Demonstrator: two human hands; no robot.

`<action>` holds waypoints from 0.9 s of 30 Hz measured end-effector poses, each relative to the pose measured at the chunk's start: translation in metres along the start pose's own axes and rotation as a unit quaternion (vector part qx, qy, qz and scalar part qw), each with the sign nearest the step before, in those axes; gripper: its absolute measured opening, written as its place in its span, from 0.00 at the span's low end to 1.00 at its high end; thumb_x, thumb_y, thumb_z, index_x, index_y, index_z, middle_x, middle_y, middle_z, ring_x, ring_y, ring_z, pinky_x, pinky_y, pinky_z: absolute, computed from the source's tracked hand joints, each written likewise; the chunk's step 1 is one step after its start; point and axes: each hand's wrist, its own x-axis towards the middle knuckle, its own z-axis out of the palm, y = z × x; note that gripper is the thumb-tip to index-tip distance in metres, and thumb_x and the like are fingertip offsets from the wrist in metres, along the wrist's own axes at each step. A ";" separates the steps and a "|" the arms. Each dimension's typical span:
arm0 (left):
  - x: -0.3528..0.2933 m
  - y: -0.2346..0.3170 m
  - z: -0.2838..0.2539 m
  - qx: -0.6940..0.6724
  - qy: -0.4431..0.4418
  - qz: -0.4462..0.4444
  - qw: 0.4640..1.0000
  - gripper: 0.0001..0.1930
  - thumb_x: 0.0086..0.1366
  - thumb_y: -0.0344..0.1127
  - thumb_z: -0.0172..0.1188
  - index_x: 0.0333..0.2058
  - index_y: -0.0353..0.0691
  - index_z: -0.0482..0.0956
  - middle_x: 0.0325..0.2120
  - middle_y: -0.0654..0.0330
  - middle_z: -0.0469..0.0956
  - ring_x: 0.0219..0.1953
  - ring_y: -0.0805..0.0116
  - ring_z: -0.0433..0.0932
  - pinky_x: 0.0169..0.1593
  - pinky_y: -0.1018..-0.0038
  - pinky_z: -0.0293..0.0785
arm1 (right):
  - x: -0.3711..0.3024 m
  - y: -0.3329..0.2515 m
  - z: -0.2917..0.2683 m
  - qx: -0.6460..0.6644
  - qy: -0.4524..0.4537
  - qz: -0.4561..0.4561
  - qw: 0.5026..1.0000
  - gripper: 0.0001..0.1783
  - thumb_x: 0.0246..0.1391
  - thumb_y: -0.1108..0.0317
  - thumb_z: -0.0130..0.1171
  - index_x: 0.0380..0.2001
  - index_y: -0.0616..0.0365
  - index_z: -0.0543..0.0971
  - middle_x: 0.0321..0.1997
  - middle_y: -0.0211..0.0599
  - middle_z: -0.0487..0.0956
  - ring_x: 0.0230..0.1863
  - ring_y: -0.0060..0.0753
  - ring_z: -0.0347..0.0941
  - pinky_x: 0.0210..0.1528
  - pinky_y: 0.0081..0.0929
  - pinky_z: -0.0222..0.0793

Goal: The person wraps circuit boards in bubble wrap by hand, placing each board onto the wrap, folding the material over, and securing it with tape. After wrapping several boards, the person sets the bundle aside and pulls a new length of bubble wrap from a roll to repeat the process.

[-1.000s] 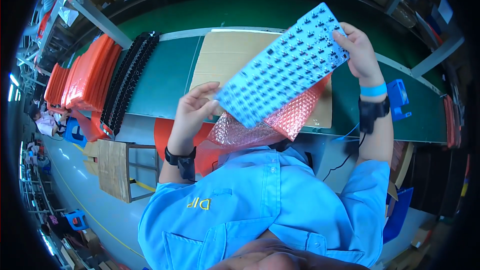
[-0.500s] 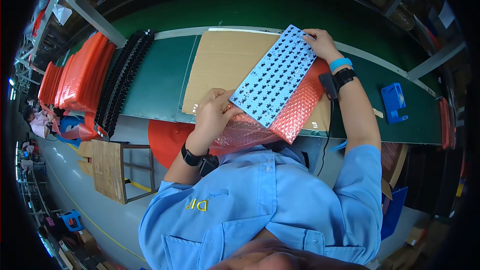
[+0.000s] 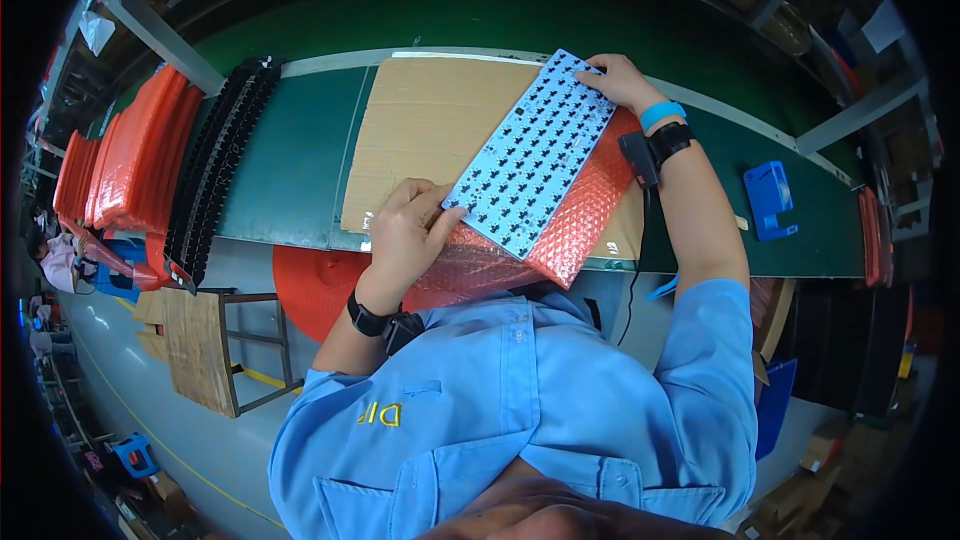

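A white circuit board [image 3: 530, 155] patterned with rows of black marks is held slantwise between my two hands. My left hand [image 3: 408, 235] pinches its near left corner, the thumb lying on the face. At the far right corner, my right hand [image 3: 618, 85] is closed on the board's edge. Below the board, partly covered by it, is a red bubble wrap bag [image 3: 590, 215]. A brown cardboard sheet [image 3: 425, 125] lies flat under both on the green bench.
Black slotted racks [image 3: 225, 155] stand left on the green bench [image 3: 295, 170], beside a stack of red bubble wrap bags [image 3: 150, 165]. To the right is a blue plastic holder [image 3: 768, 202]. A wooden-topped stool [image 3: 200, 350] and a round red seat [image 3: 315, 290] are below the bench edge.
The whole scene has shifted slightly left in the view. Both hands keep hold of the circuit board, and its slant looks nearly the same.
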 end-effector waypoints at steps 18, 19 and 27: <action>0.010 0.047 -0.099 0.060 0.028 0.072 0.995 0.10 0.59 0.26 0.66 0.37 0.34 0.75 0.28 0.49 0.78 0.28 0.48 0.78 0.32 0.66 0.74 | -0.190 -0.010 -0.071 0.379 0.020 -0.243 0.893 0.23 0.57 0.73 0.63 0.54 0.59 0.68 0.50 0.39 0.78 0.53 0.29 0.75 0.59 0.29 0.70; 0.010 0.041 -0.103 0.053 0.023 0.081 0.995 0.10 0.59 0.26 0.66 0.37 0.34 0.75 0.28 0.49 0.78 0.28 0.48 0.78 0.32 0.66 0.74 | -0.203 0.000 -0.053 0.364 0.031 -0.242 0.899 0.23 0.57 0.75 0.62 0.54 0.59 0.67 0.50 0.39 0.77 0.53 0.30 0.74 0.58 0.29 0.70; -0.006 0.034 -0.092 0.071 -0.053 0.108 0.990 0.10 0.52 0.23 0.66 0.32 0.34 0.76 0.28 0.51 0.79 0.28 0.50 0.79 0.33 0.66 0.73 | -0.231 0.034 0.034 0.475 0.086 -0.214 0.849 0.18 0.61 0.77 0.56 0.52 0.58 0.66 0.50 0.39 0.74 0.53 0.30 0.72 0.58 0.31 0.68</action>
